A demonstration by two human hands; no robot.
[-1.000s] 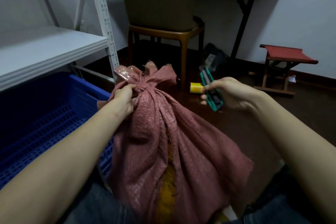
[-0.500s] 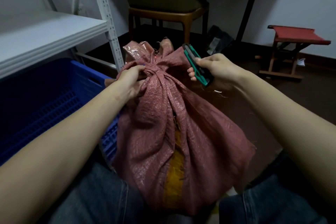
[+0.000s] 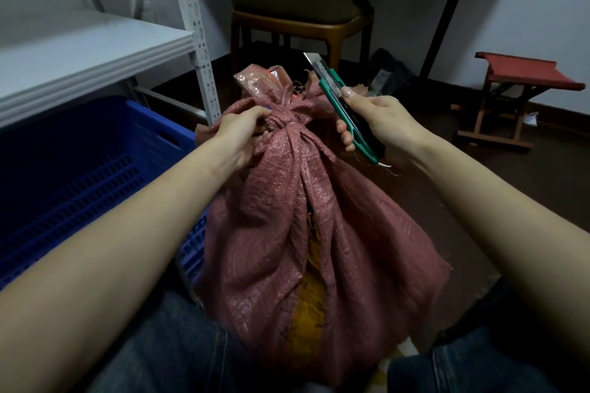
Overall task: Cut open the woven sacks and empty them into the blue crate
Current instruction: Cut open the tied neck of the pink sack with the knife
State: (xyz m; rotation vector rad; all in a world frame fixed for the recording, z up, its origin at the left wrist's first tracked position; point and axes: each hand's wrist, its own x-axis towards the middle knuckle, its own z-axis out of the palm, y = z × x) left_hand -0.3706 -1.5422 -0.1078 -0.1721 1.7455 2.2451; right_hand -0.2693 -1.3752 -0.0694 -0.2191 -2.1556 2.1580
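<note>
The room is dim, and what light there is falls from above and slightly left: the white shelf (image 3: 89, 51) in the upper left is the brightest surface, with the pale wall (image 3: 523, 0) at upper right a duller grey. The forearms catch a soft, even glow. The floor (image 3: 542, 175) at right and the space under the chair (image 3: 300, 25) sink into near-black, and the inside of the blue crate (image 3: 79, 169) is heavily shaded. There is no hard glare, only a faint sheen on the woven sack (image 3: 287, 201). Wide-angle stretch bends the shelf upright and swells the arms at the lower corners. Fine detail is soft and slightly noisy.
</note>
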